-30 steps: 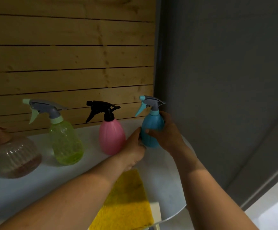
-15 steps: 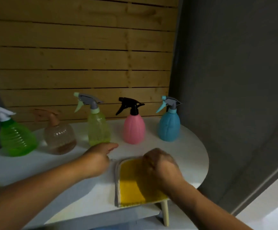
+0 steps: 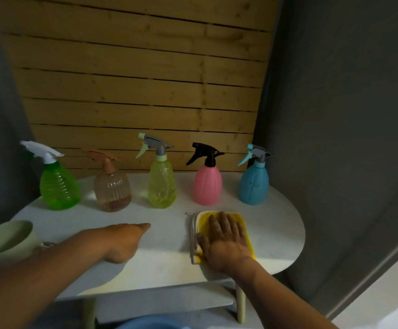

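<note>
1. The right hand (image 3: 224, 241) lay flat on the yellow cloth (image 3: 243, 222), palm down. Its fingers were straight and slightly spread, and nothing was curled or pinched.
2. The cloth sat folded on the white table (image 3: 285, 236), toward the right end of the near edge. A pale border showed along its left side, and the hand covered most of its middle.
3. The left hand (image 3: 122, 241) rested on the bare tabletop, well to the left of the cloth and apart from it. Its fingers were stretched out toward the cloth, and it held nothing.
4. Behind the hands, five spray bottles stood upright in a row against the plank wall (image 3: 145, 79). From left to right there were a green bottle (image 3: 59, 186), a brownish bottle (image 3: 112, 188), a yellow-green bottle (image 3: 162, 186), a pink bottle (image 3: 207, 186) and a blue bottle (image 3: 253, 184).
5. The pink bottle stood nearest the cloth, just behind its far edge without touching it. Neither hand touched any bottle.
6. A pale green bowl (image 3: 5, 238) sat at the far left, beside the left forearm.
</note>
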Motion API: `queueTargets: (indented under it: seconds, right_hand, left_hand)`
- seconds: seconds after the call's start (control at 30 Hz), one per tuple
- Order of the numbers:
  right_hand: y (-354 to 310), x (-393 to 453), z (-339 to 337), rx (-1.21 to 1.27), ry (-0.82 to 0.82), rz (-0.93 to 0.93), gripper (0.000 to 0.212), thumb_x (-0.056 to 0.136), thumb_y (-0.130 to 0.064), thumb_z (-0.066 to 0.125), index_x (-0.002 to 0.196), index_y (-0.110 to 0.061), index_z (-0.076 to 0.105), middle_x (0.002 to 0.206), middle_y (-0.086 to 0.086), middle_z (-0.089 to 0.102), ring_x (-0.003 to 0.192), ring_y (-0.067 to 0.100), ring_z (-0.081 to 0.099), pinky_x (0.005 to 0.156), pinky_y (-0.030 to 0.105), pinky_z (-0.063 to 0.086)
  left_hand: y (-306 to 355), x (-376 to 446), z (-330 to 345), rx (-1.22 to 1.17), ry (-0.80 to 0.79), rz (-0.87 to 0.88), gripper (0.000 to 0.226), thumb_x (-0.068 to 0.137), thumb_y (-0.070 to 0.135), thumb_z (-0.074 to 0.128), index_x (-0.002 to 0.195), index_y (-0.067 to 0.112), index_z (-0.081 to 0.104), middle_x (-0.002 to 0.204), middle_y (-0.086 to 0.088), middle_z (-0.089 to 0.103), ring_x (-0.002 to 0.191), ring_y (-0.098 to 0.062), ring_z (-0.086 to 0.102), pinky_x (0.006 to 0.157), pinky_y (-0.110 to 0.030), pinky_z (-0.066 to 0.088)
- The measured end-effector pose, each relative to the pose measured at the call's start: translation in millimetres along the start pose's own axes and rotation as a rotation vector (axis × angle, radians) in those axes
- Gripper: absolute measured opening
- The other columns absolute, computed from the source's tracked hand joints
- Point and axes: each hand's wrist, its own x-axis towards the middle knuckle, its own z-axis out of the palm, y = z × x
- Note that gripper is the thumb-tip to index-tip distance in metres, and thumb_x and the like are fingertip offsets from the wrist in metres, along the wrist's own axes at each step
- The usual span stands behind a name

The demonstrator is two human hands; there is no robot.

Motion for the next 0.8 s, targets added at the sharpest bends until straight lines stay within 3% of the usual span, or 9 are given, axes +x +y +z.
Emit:
queueTargets:
  seconds: [0.1,0.33,0.53,0.67,0.8]
  right_hand:
    - [25,13,-3,-0.01,0.011,0.032,0.075,0.102,-0.063,0.018,0.164,-0.022,0.005,0.171,0.004,-0.009,0.157,0.024,-0.009,0.126,0.045,-0.009]
    - [82,19,-18,-0.028,0.014,0.069,0.067,0.105,-0.058,0.019,0.163,-0.029,0.003,0.171,-0.002,-0.008,0.157,0.02,-0.008,0.127,0.04,-0.006]
    - [113,21,-19,0.017,0.055,0.194,0.063,0.103,-0.058,0.026,0.161,-0.038,0.009,0.171,-0.006,-0.002,0.158,0.022,-0.001,0.127,0.042,0.002]
    - [115,13,-23,0.05,0.024,0.241,0.064,0.104,-0.058,0.025,0.161,-0.039,0.004,0.171,-0.004,-0.006,0.157,0.024,-0.006,0.127,0.044,0.001]
    - [90,-4,-21,0.07,0.015,0.204,0.075,0.099,-0.071,0.024,0.161,-0.037,-0.001,0.171,0.0,-0.009,0.157,0.026,-0.008,0.126,0.044,-0.004]
  left_hand:
    - [-4,-2,5,0.037,0.01,0.016,0.072,0.104,0.007,0.033,0.165,0.025,-0.002,0.173,-0.001,0.009,0.157,-0.023,0.02,0.126,-0.036,0.021]
    - [-4,7,-8,0.066,0.091,0.062,0.071,0.103,0.003,0.033,0.165,0.027,0.007,0.172,0.0,0.015,0.157,-0.021,0.022,0.126,-0.033,0.021]
    - [5,21,-8,0.097,0.095,0.102,0.07,0.104,0.0,0.031,0.165,0.027,0.01,0.173,0.001,0.009,0.158,-0.022,0.015,0.127,-0.032,0.016]
    - [6,21,-16,0.023,0.07,0.067,0.074,0.103,-0.001,0.033,0.165,0.03,0.007,0.172,-0.002,0.015,0.156,-0.025,0.023,0.125,-0.032,0.023]
    - [5,17,-16,-0.063,0.088,0.071,0.074,0.104,0.001,0.034,0.165,0.027,0.002,0.171,-0.003,0.019,0.152,-0.025,0.032,0.123,-0.031,0.026]
